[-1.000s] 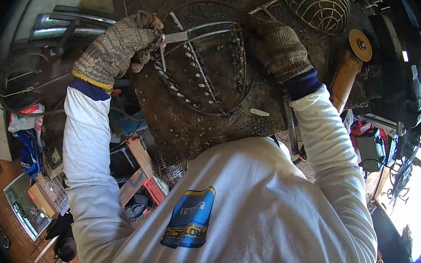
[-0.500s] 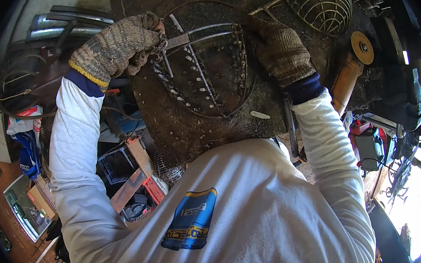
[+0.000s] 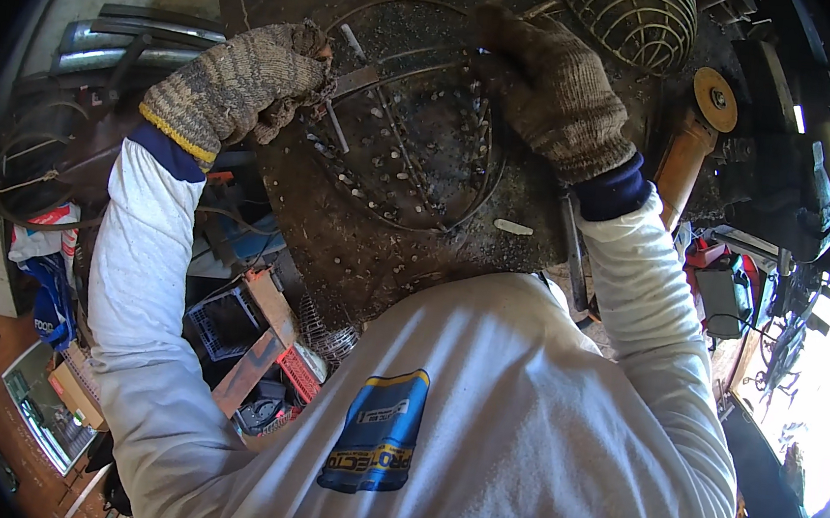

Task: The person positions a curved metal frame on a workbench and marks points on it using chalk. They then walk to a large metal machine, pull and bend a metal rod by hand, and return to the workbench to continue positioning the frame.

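My left hand [image 3: 238, 86], in a grey-brown knit glove with a yellow edge, is closed at the end of a short flat metal bar [image 3: 356, 81]. A thin rod [image 3: 338, 126] crosses under this bar, and curved rods [image 3: 422, 65] run from it toward my right hand. My right hand [image 3: 562, 99], in a brown knit glove, is curled over the far end of these rods. Its fingertips are in dark shadow, and what they grip is hidden. Below lies a round wire hoop [image 3: 484, 201] on a dark metal worktop [image 3: 337, 252], with several small metal bits scattered inside it.
A domed wire guard [image 3: 638, 27] sits at the back right. Beside it lies an angle grinder [image 3: 691, 145] with a tan disc. A pale sliver [image 3: 513, 227] rests near the worktop's front edge. Metal bars [image 3: 137, 47] stand at the left; crates [image 3: 227, 322] lie below.
My right hand has shifted slightly and its fingers have moved a little to the left. The curved rods look darker now. My left hand has stayed nearly in place.
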`<state>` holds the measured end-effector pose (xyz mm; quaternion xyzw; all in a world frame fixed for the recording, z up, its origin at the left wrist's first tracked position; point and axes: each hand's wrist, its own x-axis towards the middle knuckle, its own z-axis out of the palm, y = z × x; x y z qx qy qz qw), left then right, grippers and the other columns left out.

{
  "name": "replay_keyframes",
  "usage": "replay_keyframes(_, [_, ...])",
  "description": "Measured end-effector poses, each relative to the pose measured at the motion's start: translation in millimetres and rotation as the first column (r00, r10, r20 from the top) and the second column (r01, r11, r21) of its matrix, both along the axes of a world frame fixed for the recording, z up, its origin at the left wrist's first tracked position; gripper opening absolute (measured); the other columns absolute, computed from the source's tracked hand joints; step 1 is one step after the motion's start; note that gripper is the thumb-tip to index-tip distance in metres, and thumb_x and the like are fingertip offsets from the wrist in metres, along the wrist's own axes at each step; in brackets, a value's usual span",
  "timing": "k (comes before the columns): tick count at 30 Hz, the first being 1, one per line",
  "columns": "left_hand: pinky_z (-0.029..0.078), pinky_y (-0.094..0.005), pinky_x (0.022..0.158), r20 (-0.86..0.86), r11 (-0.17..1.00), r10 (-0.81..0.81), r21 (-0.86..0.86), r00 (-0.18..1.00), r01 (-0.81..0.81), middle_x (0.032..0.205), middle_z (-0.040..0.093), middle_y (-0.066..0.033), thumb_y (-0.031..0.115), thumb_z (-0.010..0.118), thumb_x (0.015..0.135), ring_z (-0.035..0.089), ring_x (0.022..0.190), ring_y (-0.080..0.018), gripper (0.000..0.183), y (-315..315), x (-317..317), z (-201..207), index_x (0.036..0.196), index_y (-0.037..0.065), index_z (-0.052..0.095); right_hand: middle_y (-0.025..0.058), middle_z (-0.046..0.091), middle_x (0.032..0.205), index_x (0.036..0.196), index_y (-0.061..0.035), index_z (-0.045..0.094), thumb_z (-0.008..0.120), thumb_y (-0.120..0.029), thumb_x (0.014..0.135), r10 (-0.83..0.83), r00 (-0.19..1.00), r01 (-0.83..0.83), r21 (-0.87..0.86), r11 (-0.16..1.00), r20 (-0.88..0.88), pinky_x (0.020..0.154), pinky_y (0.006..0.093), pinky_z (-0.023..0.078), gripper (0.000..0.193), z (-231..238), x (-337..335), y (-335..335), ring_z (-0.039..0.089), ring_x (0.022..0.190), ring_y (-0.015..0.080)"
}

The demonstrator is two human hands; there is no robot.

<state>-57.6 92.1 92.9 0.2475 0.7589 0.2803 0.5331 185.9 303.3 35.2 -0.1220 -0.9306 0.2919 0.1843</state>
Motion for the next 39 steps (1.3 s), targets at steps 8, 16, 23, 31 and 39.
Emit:
replay_keyframes(8, [0.036,-0.0309,0.035,-0.024,0.994,0.090,0.062,0.996,-0.088,0.070,0.061,-0.0042,0.019,0.073,0.089,0.049,0.041,-0.0133,0.035,1.5,10.3,-4.2,0.119,0.007,0.062,0.0158,0.065,0.124,0.130,-0.0020,0.059,0.058,-0.015,0.094,0.246,0.923,-0.327,0.267,0.907,0.297,0.091,0.0374,0.055,0.038,31.0,-33.8,-20.8,0.066,0.109,0.0286])
replay_keyframes(16, [0.039,-0.0321,0.036,-0.094,0.993,0.079,0.090,0.992,-0.070,0.071,0.061,-0.0049,0.021,0.073,0.089,0.051,0.043,-0.0143,0.036,0.6,11.1,-7.6,0.121,0.006,0.064,0.0169,0.067,0.119,0.125,-0.0020,0.062,0.056,-0.014,0.093,0.355,0.903,-0.407,0.215,0.888,0.243,0.090,0.0387,0.055,0.035,8.5,-33.1,-20.2,0.067,0.107,0.0300])
replay_keyframes(23, [0.042,-0.0292,0.039,-0.072,0.988,0.016,0.156,0.997,-0.005,0.072,0.062,-0.0030,0.022,0.074,0.090,0.052,0.044,-0.0123,0.028,-5.0,3.2,-14.0,0.113,0.009,0.064,0.0183,0.070,0.111,0.119,-0.0038,0.067,0.056,-0.015,0.092,0.408,0.913,-0.408,0.109,0.906,0.027,0.090,0.0404,0.055,0.031,26.4,-34.5,-23.9,0.068,0.104,0.0325])
replay_keyframes(31, [0.040,-0.0243,0.040,0.087,0.774,0.382,0.513,0.920,-0.370,0.084,0.067,-0.0028,0.022,0.075,0.091,0.059,0.058,-0.0078,0.032,-99.0,62.1,15.0,0.115,0.010,0.058,0.0170,0.072,0.108,0.129,-0.0081,0.066,0.067,-0.023,0.093,0.000,0.976,0.051,0.227,0.973,-0.218,0.087,0.0427,0.056,0.039,28.7,8.3,-5.6,0.070,0.099,0.0347])
replay_keyframes(39, [0.051,-0.0314,0.064,0.098,0.967,0.157,0.186,0.983,-0.173,0.089,0.065,-0.0088,0.007,0.072,0.086,0.065,0.079,-0.0164,0.028,-143.0,152.1,-60.6,0.110,0.002,0.059,0.0153,0.071,0.121,0.135,-0.0045,0.062,0.069,-0.011,0.092,0.018,1.000,-0.019,-0.039,0.999,-0.020,0.093,0.0343,0.055,0.044,30.9,26.9,-14.1,0.070,0.110,0.0256])
